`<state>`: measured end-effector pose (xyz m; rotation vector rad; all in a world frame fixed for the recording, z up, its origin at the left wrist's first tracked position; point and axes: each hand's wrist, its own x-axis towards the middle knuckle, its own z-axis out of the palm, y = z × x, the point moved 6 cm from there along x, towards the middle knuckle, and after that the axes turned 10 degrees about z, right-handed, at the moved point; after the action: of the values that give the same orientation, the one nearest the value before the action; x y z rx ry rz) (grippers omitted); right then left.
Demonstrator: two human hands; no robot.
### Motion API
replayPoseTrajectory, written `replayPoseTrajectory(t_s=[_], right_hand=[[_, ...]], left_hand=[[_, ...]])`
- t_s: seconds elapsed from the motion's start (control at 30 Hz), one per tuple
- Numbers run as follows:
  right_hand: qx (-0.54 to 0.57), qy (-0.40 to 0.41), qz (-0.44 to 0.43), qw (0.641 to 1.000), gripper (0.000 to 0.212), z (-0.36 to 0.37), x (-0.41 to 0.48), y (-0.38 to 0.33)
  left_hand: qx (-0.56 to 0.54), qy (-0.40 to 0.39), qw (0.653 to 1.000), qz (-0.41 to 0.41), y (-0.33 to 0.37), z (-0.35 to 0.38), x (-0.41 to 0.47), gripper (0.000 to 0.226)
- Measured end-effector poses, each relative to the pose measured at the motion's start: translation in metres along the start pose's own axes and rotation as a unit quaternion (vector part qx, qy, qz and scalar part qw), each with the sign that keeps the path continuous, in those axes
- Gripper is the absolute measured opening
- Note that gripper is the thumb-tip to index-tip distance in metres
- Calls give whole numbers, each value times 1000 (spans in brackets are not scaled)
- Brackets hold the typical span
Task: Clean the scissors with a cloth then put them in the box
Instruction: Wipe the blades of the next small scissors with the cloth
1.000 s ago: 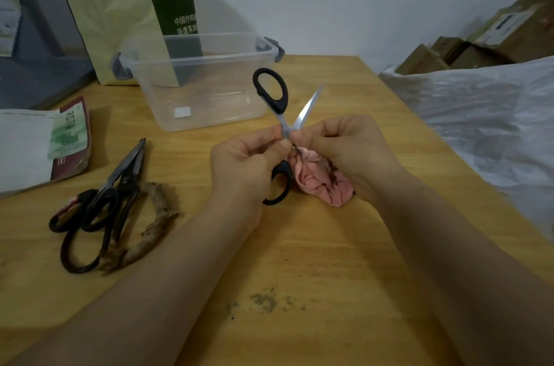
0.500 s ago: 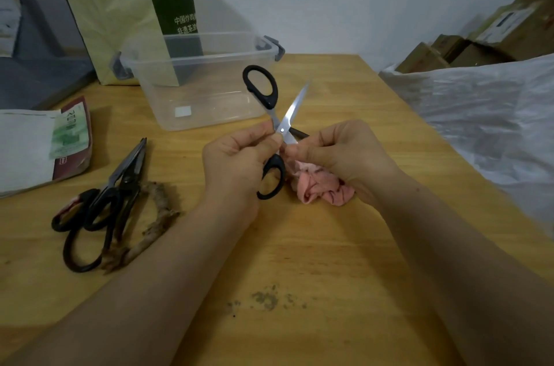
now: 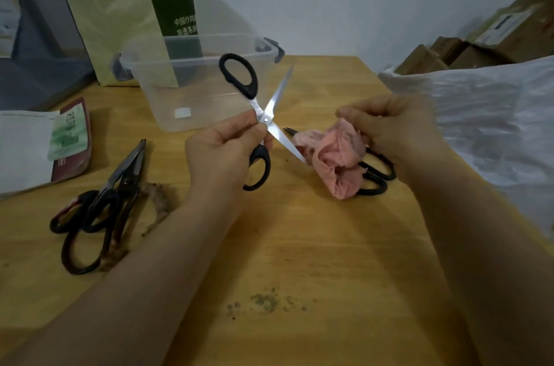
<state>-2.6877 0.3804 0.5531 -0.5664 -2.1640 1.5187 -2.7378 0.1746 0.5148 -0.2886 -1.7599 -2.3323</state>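
Note:
My left hand [image 3: 223, 152] grips black-handled scissors [image 3: 263, 113] at the pivot, blades spread wide, one handle up and one tip pointing down toward the pink cloth [image 3: 335, 158]. My right hand [image 3: 395, 128] holds that crumpled cloth just right of the lower blade. Under the cloth and my right hand lies another pair of black scissors [image 3: 377, 175], mostly hidden. The clear plastic box [image 3: 192, 89] stands behind the held scissors, with nothing visible inside. Two more dark scissors [image 3: 105, 203] lie on the wooden table at the left.
A dried root-like piece [image 3: 159, 203] lies beside the left scissors. Papers and a packet [image 3: 45, 146] sit at the far left, a green-yellow bag [image 3: 129, 5] behind the box. A white plastic sack [image 3: 485, 131] and cardboard boxes [image 3: 479, 44] crowd the right edge.
The hands have parted: my right hand with the cloth drew right off the blade. A second pair of scissors now shows under the cloth. The held scissors stay spread in my left hand.

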Motion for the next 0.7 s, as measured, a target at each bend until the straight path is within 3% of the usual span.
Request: replayPoseTrajectory(t_s=[0.07, 0.23, 0.43, 0.57, 0.7], right_hand=[[25, 8, -33, 999, 12, 4, -2, -3], [81, -90, -8, 993, 9, 42, -16, 1], [287, -212, 147, 923, 13, 55, -18, 13], [311, -247, 176, 901, 18, 58, -17, 15], [271, -237, 147, 922, 28, 55, -15, 19]], left_hand=[[-5, -17, 1000, -10, -3, 3, -1, 17], [-8, -38, 999, -26, -7, 11, -7, 17], [-17, -36, 999, -30, -8, 12, -9, 21], [-12, -26, 999, -29, -8, 12, -9, 23], [-24, -33, 999, -25, -6, 13, -10, 24]])
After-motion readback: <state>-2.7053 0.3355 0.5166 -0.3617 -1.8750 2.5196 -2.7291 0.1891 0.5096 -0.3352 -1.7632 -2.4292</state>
